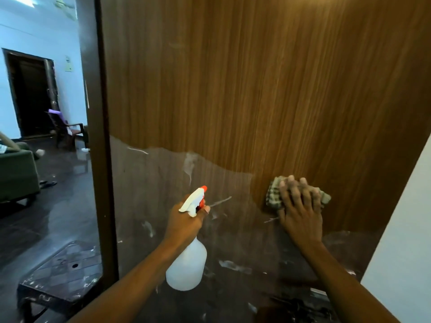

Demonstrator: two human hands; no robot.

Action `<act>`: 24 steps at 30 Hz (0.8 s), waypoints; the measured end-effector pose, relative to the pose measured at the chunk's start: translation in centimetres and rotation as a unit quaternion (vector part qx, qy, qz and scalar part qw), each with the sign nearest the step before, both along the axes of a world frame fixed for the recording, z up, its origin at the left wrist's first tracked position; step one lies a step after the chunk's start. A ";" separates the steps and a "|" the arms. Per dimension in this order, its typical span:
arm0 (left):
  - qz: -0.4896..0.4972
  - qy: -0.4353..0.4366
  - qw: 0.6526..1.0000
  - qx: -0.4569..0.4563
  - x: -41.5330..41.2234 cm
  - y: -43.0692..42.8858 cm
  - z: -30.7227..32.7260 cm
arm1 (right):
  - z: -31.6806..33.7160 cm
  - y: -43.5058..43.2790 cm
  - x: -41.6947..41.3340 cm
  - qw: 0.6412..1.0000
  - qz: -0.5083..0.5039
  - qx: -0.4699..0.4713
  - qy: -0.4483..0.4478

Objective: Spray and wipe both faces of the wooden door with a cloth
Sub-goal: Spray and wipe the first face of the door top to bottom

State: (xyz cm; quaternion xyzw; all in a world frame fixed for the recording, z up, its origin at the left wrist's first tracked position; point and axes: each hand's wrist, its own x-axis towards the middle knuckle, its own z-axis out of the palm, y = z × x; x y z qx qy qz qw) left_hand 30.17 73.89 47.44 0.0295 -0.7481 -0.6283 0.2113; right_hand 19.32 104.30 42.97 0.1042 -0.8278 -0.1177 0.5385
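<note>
Left hand (184, 221) grips bottle (186, 264); right hand (300, 217) presses cloth (274, 196) on door (256, 89)

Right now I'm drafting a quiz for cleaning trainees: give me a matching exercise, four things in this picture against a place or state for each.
Things:
1. spray bottle
2. cloth
3. wooden door
4. chair

Places or states:
A. pressed against the door under the right hand
B. warm brown above, dull grey and smeared below
C. gripped by its neck in the left hand
D. far across the room, beside a dark doorway

Pairs: 1-C, 2-A, 3-B, 4-D.
</note>
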 end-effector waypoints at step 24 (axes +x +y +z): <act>-0.002 0.030 0.999 -0.025 -3.4 -15.2 -0.2 | 3.7 -23.7 -4.8 0.999 0.020 -0.029 -0.005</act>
